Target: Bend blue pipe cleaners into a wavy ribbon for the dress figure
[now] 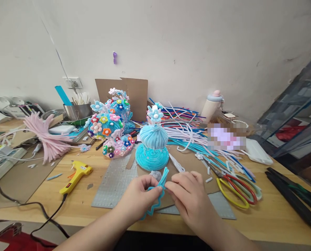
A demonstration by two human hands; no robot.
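A single head-worn camera supplies the view. It is positioned above the near edge of the table (84, 200) and faces forward and down, across the tabletop to the wall (186, 45) behind the far edge. Working range is close: the left hand (142, 197) and right hand (190, 193) appear low at centre, above the near-edge zone. The near edge crosses the lower frame; the wall occupies the upper.

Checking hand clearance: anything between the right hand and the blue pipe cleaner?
Nothing visible. The right hand has its fingertips right at the blue pipe cleaner, which the left hand pinches; whether those fingertips touch it is unclear.
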